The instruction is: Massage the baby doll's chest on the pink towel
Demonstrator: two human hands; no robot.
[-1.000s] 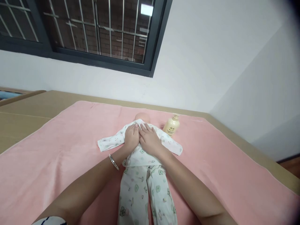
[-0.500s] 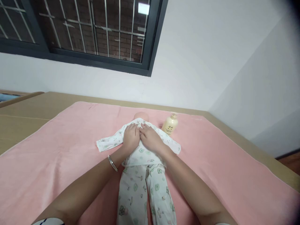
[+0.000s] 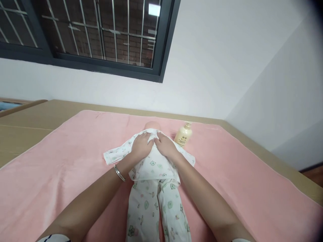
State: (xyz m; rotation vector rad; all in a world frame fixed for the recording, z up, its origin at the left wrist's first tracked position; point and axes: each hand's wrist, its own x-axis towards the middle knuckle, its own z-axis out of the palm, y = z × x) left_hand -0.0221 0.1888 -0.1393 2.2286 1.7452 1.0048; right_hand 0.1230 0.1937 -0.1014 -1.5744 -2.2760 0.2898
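Observation:
A baby doll lies stretched out on a pink blanket (image 3: 75, 181), dressed in a white printed top (image 3: 153, 166) and matching trousers (image 3: 143, 205). Only the round, bald crown of the doll's head (image 3: 152, 125) shows above the collar. My left hand (image 3: 142, 147) rests flat on the left side of the upper torso, fingers stretched toward the collar. On the right side of the torso lies my right hand (image 3: 166, 147), also flat with its fingers out. Both thumbs point inward, almost meeting at the middle of the top. Neither hand holds anything.
A pale yellow pump bottle (image 3: 183, 134) stands on the blanket, right of the doll's head. Beyond the blanket runs a wooden surface (image 3: 63, 109) up against the white wall (image 3: 202, 67). A dark-framed, barred window (image 3: 106, 33) is at upper left.
My hands have slid slightly apart from the middle of the doll's torso. A strip of the white top now shows between them. The bottle has stayed in place.

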